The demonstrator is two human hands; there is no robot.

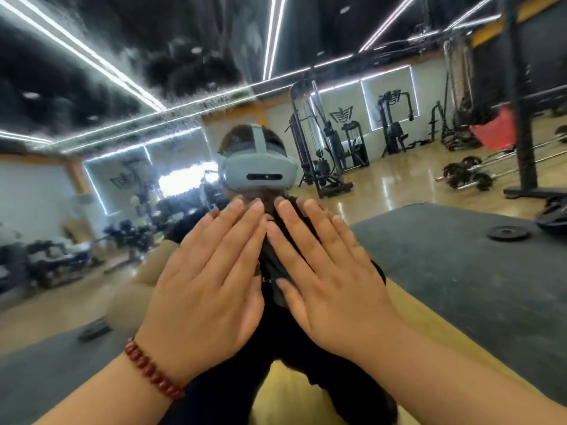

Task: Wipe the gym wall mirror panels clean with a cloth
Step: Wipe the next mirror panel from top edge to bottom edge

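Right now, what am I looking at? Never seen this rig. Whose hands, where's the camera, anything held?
One picture, from a camera worn on a person's head, facing a gym wall mirror. The headset in the middle is the wearer's own reflection. The left hand, with a red bead bracelet, and the right hand lie flat with straight fingers, pressing a dark cloth against the glass; nothing is gripped. Streaks of haze cover the upper left glass. Weight machines behind are reflections.
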